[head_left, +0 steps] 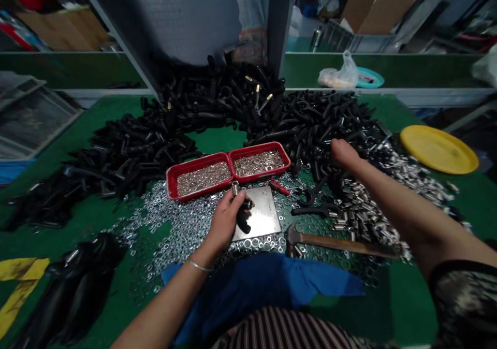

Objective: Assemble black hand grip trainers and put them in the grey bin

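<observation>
My left hand (225,219) is closed around a black curved handle part (244,223), above a flat metal plate (262,212). A small silver spring-like piece (235,188) stands up at its fingertips; whether it is joined to the black part I cannot tell. My right hand (344,153) is stretched far to the right, over the heap of black curved parts (310,116). Its fingers look curled in, and whatever they grip is hidden. Below that arm lies a pile of silver metal sleeves (361,209).
Two red trays (200,175) of small metal pieces stand behind the plate. A wooden-handled hammer (341,243) and a red-handled screwdriver (280,187) lie nearby. Loose rings and nuts (174,230) cover the green table. A yellow round lid (438,149) sits far right.
</observation>
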Tool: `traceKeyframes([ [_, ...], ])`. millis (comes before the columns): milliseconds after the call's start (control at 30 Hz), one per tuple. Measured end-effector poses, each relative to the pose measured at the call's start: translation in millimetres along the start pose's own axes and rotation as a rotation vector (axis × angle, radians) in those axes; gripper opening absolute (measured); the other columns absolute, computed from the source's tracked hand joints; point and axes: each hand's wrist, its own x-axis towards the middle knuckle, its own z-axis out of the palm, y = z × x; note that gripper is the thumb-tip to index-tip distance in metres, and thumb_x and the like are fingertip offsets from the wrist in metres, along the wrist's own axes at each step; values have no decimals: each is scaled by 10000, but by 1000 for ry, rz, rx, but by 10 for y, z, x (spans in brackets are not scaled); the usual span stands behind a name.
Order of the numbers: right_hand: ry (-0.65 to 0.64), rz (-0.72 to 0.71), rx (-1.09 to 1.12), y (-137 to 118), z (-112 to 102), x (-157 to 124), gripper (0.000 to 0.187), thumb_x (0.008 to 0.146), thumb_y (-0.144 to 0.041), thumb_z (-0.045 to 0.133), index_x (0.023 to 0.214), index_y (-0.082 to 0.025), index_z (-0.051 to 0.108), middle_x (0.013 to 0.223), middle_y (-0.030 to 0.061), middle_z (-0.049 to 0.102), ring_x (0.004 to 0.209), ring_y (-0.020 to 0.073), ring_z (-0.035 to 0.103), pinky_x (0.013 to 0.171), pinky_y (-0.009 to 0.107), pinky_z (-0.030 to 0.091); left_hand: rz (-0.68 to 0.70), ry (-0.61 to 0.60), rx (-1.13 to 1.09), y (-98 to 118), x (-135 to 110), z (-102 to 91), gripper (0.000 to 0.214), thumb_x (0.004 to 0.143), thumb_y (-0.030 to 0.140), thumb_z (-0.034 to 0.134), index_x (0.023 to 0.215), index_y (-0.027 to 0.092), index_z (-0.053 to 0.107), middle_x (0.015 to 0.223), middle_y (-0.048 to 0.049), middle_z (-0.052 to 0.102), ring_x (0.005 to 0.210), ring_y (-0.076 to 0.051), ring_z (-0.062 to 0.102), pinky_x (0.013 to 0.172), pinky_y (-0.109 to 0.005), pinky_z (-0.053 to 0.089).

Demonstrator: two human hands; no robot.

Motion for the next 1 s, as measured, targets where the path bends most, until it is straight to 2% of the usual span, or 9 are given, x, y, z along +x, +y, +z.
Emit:
traceKeyframes([
  [167, 88, -28, 71, -87, -246, -243, 73, 914, -223, 610, 857, -206, 568, 1075, 167, 662, 953, 208, 540, 859, 393, 362, -73, 61, -341, -72, 85, -35, 303, 872, 435, 712, 925, 164, 586, 834, -14, 637, 656, -89, 572, 629, -220, 473],
  [267, 247, -89, 194, -458, -335, -747, 85, 918, -295, 619, 969, -231, 640, 1056, 128, 693, 986, 256, 587, 888, 427, 398, -86, 69, -357, -84, 106, -75, 303, 879, 431, 704, 924, 159, 578, 834, -25, 639, 642, -90, 562, 631, -233, 475],
  [333, 84, -179, 449, -828, -332, -1228, 227, 890, -375, 683, 1078, -251, 658, 916, 68, 726, 854, 248, 658, 807, 407, 478, -79, 57, -330, -72, 103, -60, 296, 893, 431, 687, 926, 158, 578, 844, -32, 638, 655, -93, 566, 639, -238, 477],
  [400, -119, -285, 643, -1207, -280, -1680, 255, 916, -424, 656, 1105, -253, 655, 965, 70, 741, 860, 246, 693, 794, 411, 525, -59, 36, -298, -48, 90, -11, 297, 903, 444, 673, 931, 165, 577, 854, -29, 631, 668, -95, 564, 647, -240, 479],
  [500, -153, -410, 681, -1596, -156, -2056, 236, 937, -421, 630, 1094, -246, 634, 1054, 91, 735, 908, 251, 699, 809, 419, 548, -34, 19, -219, -6, 57, 53, 305, 926, 478, 630, 938, 178, 576, 889, -31, 626, 690, -104, 563, 660, -252, 484],
  [700, -236, -585, 617, -1717, 23, -2098, 143, 972, -334, 577, 1063, -225, 564, 974, 86, 719, 856, 224, 690, 772, 377, 558, 30, -23, 30, 47, -59, -38, 334, 937, 524, 598, 956, 191, 620, 898, -36, 644, 726, -128, 594, 669, -264, 491],
  [800, -151, -694, 607, -1732, 89, -2138, 125, 994, -289, 548, 1097, -219, 538, 996, 100, 703, 900, 227, 685, 796, 386, 562, 26, -75, 62, 71, -90, -52, 320, 946, 509, 593, 971, 192, 626, 907, -35, 648, 747, -135, 608, 687, -270, 497],
  [900, -13, -840, 579, -1711, 147, -2141, 182, 994, -247, 542, 1173, -217, 530, 1103, 129, 686, 1041, 253, 655, 907, 454, 543, 19, -82, 48, 135, -100, -27, 316, 951, 499, 589, 993, 188, 627, 934, -41, 652, 756, -137, 610, 705, -277, 503],
  [1000, -75, -939, 538, -1675, 170, -2079, 225, 992, -229, 531, 1216, -223, 549, 1180, 135, 669, 1086, 266, 626, 943, 499, 521, 37, -98, 67, 235, -127, -9, 309, 951, 489, 591, 1010, 188, 630, 953, -50, 658, 783, -153, 615, 730, -294, 513],
])
